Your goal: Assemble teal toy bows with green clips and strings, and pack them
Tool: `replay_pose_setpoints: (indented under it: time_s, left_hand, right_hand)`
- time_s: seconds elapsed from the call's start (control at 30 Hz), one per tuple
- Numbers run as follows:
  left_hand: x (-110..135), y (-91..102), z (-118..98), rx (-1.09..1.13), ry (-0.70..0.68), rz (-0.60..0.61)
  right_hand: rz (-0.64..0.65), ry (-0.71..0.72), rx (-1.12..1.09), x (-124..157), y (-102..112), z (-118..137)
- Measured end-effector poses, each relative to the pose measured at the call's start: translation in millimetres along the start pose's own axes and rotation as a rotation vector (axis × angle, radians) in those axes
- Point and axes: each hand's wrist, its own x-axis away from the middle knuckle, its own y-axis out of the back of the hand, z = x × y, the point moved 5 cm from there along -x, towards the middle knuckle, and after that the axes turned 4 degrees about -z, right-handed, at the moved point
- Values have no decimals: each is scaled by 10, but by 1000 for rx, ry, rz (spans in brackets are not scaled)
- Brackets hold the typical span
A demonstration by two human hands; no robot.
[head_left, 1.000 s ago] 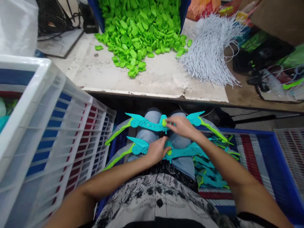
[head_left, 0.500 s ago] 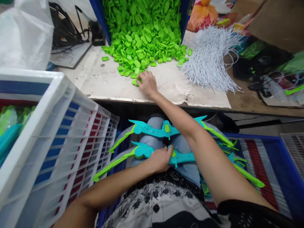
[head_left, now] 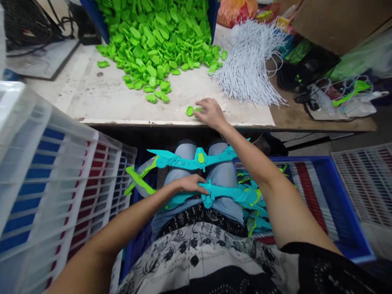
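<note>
Across my knees lie two turquoise plastic toy bows with lime-green limbs. The farther bow [head_left: 183, 162] has a green inset in its middle. My left hand [head_left: 190, 183] is closed on the nearer bow [head_left: 226, 192] beside its centre, which shows a bracket-like side without a green inset. Over the tabletop's front edge, my right hand [head_left: 212, 113] pinches a small green plastic piece [head_left: 198, 109], partly covered by the fingers. Another green piece [head_left: 190, 111] lies right by the fingertips. Farther back, a large heap of green pieces [head_left: 153, 45] spills from a blue bin.
White strings [head_left: 249, 65] lie bundled on the table [head_left: 122, 104], right of the heap. A white slatted crate [head_left: 61, 183] stands at my left. At my right, a blue crate [head_left: 349, 212] holds more bow parts. A black fan [head_left: 30, 28] stands back left.
My right hand has come away from the heap's edge towards the table's front, with green pieces at its fingers. The nearer bow has been turned over in my left hand. The view has shifted.
</note>
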Motion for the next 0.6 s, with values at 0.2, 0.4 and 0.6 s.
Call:
replay_pose_setpoints:
  time_s: [0.2,0.4,0.6]
  left_hand:
    - [14,-23,40,191,37,115]
    - [-63,20,118,126,-19,45]
    - [-60,-20,129,210,10,103]
  right_hand:
    - [-10,119,-158,433,150,167]
    - [127,189,-322,2131,442,773]
    - [169,87,-162,3078,262,907]
